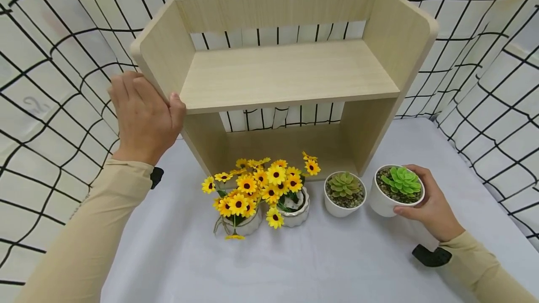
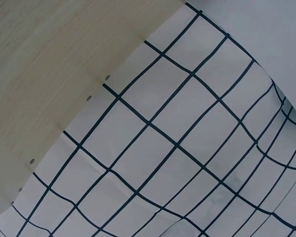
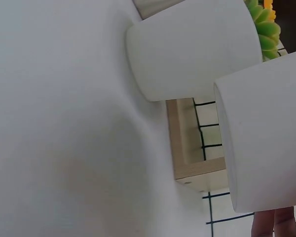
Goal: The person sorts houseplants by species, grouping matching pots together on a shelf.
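In the head view, my left hand (image 1: 145, 118) holds the left side panel of a pale wooden two-tier shelf (image 1: 290, 71). Its thumb lies over the front edge, with the fingers along the outside. The left wrist view shows only the panel's outer face (image 2: 54, 74). At the right, my right hand (image 1: 433, 205) grips a white pot with a bright green succulent (image 1: 401, 181), thumb in front. In the right wrist view that pot (image 3: 271, 133) appears raised off the cloth. Beside it, another white pot with a duller green succulent (image 1: 344, 186) stands on the table.
Two whitish pots of yellow artificial flowers (image 1: 237, 204) (image 1: 275, 174) stand before the shelf's lower opening. A white cloth (image 1: 294, 265) covers the table. Black wire grid panels (image 1: 54, 88) enclose the back and sides.
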Demonstrator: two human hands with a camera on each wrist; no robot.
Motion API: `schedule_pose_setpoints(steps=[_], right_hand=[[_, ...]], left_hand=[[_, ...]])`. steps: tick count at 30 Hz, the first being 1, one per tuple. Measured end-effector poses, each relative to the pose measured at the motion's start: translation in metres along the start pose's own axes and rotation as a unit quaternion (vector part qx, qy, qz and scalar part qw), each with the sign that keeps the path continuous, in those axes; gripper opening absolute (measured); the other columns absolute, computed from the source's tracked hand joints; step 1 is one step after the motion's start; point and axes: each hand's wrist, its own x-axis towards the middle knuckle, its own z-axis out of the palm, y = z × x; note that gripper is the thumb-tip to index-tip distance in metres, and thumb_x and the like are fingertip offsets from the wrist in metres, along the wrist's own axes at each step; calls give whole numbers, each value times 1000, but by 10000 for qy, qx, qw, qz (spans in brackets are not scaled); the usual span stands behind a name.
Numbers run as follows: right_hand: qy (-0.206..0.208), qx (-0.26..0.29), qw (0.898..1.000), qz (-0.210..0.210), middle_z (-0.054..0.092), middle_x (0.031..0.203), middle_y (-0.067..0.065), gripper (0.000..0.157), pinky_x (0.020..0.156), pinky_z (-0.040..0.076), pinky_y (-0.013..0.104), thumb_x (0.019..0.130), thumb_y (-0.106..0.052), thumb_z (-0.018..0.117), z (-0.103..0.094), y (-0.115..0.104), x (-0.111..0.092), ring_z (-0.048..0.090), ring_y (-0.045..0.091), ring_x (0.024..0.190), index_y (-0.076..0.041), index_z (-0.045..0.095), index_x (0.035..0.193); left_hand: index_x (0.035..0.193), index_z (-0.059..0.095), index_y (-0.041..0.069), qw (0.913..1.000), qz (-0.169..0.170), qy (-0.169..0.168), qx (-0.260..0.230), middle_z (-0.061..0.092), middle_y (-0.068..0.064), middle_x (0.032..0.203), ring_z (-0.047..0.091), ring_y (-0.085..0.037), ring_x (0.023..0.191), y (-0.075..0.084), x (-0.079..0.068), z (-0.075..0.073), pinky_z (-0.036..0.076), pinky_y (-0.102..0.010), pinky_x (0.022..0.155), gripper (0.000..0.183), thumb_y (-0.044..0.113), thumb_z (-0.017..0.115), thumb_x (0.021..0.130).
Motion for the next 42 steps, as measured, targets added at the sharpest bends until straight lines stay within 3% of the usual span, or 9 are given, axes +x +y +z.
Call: schedule_pose_setpoints(steps=[7,13,22,30,42], right_hand=[[-24,-455,9990,40,47,141,-14,98,79,55,12,70,21,75,-1,-21,8,53,-3,118,-19,38,151],[-133,-485,9987,-117,48,141,-12,98,78,57,13,69,21,75,-4,-46,21,53,0,117,-20,39,151],[-320,365,9969,-621,51,140,-1,102,82,58,15,59,28,74,7,-84,43,58,7,116,-11,43,148],[-285,267,9978,-534,52,139,-2,102,73,60,19,63,29,72,9,-114,52,60,8,111,-15,43,150],[-743,1147,9889,-578,54,145,6,97,87,60,24,69,32,66,12,-164,77,59,15,123,-9,39,153]], left_hand=[[114,38,-11,9999,-38,-94,47,42,-34,110,32,-47,104,-2,-5,-1,21,-55,87,50,35,29,97],[116,38,-11,9997,-155,-156,102,42,-34,110,31,-46,104,-4,-9,-3,20,-55,88,51,36,28,98],[115,39,-11,9996,-199,-172,114,42,-34,110,31,-46,103,-6,-11,-6,20,-55,88,52,36,28,98],[111,39,-10,10000,-36,-20,-50,44,-34,109,33,-47,101,-3,-5,-2,21,-55,88,46,34,31,97],[112,39,-10,10000,-3,-66,-26,44,-34,112,34,-46,104,2,0,-2,25,-56,92,47,33,30,98]])
